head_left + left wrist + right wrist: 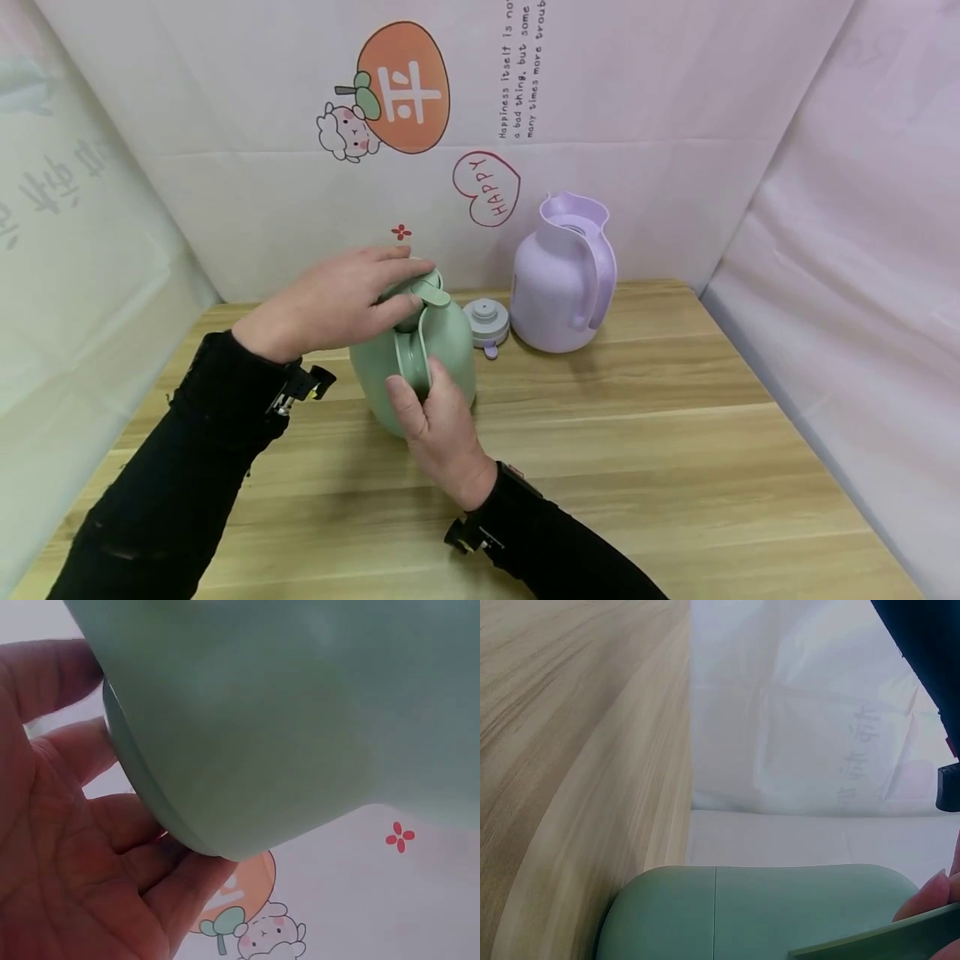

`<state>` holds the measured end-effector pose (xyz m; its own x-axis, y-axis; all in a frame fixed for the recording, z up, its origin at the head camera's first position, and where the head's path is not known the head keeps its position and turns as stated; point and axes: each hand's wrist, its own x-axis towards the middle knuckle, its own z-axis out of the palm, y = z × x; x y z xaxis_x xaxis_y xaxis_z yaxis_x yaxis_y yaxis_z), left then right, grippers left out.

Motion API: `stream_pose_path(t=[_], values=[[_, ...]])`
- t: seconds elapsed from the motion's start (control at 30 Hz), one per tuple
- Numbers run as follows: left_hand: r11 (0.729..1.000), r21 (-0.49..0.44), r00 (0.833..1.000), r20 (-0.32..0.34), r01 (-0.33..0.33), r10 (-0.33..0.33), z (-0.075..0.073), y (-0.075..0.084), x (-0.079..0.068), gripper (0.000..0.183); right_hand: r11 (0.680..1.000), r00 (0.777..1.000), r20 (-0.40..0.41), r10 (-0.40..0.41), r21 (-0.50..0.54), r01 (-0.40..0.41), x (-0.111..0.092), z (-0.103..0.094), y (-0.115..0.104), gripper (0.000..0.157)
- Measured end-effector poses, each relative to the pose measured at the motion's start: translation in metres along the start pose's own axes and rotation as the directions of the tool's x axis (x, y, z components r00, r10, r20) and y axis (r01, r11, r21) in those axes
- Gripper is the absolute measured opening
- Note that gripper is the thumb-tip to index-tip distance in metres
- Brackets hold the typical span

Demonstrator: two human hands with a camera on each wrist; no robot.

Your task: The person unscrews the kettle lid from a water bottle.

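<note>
A pale green thermos jug (455, 354) stands upright on the wooden table. My left hand (330, 302) reaches over its top and holds the green lid (432, 293), with the thumb near the lid's tab. From below, the left wrist view shows these fingers bent against the lid's edge (133, 761). My right hand (452, 446) grips the jug's handle (411, 360) on the near side, thumb along it. Part of the handle (877, 939) and the jug's side (757, 900) show in the right wrist view.
A lilac thermos jug (543, 292) with its spout uncovered stands to the right. Between the jugs lies a round grey stopper (486, 320) with a lilac tab. White printed cloth (637, 100) hangs behind and at both sides of the table (600, 467).
</note>
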<state>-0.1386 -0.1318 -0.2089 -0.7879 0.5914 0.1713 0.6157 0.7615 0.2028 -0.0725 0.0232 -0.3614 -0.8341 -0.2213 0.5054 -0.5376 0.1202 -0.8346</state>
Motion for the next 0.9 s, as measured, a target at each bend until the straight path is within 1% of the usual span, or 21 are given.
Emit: stream_pose_path(t=[0.13, 0.23, 0.33, 0.43, 0.57, 0.73, 0.9], values=[[1.0, 0.016, 1.0, 0.008, -0.025, 0.025, -0.0003, -0.0023, 0.0003, 0.047, 1.0, 1.0, 0.002, 0.005, 0.004, -0.005, -0.0007, 0.0007, 0.0007, 0.037], [0.999, 0.03, 1.0, 0.006, -0.024, 0.024, 0.0, -0.0033, 0.0021, 0.048, 1.0, 1.0, -0.002, 0.001, 0.017, -0.001, 0.0009, 0.0006, 0.0014, 0.032], [0.999, 0.044, 1.0, -0.005, -0.017, 0.017, 0.0007, -0.0028, 0.0044, 0.048, 1.0, 1.0, -0.007, 0.004, 0.025, -0.004, 0.0029, -0.0002, 0.0015, 0.029], [0.998, 0.068, 0.999, -0.03, -0.015, 0.017, 0.0025, -0.0017, 0.006, 0.047, 1.0, 1.0, -0.007, 0.012, 0.023, -0.011, 0.0039, -0.0012, 0.0009, 0.028], [0.997, 0.083, 0.998, -0.064, -0.002, 0.008, 0.004, 0.0009, 0.0068, 0.046, 1.0, 1.0, -0.011, 0.007, 0.015, -0.007, 0.005, -0.0018, 0.0003, 0.03], [0.995, 0.091, 0.996, -0.082, 0.034, -0.026, 0.0055, 0.0037, 0.0069, 0.047, 1.0, 1.0, -0.019, 0.003, 0.001, -0.003, 0.0047, -0.001, 0.0009, 0.034], [0.994, 0.1, 0.992, -0.117, 0.053, -0.041, 0.0079, 0.0043, 0.0077, 0.047, 1.0, 1.0, -0.009, 0.008, 0.01, -0.008, 0.0041, -0.001, 0.0015, 0.032]])
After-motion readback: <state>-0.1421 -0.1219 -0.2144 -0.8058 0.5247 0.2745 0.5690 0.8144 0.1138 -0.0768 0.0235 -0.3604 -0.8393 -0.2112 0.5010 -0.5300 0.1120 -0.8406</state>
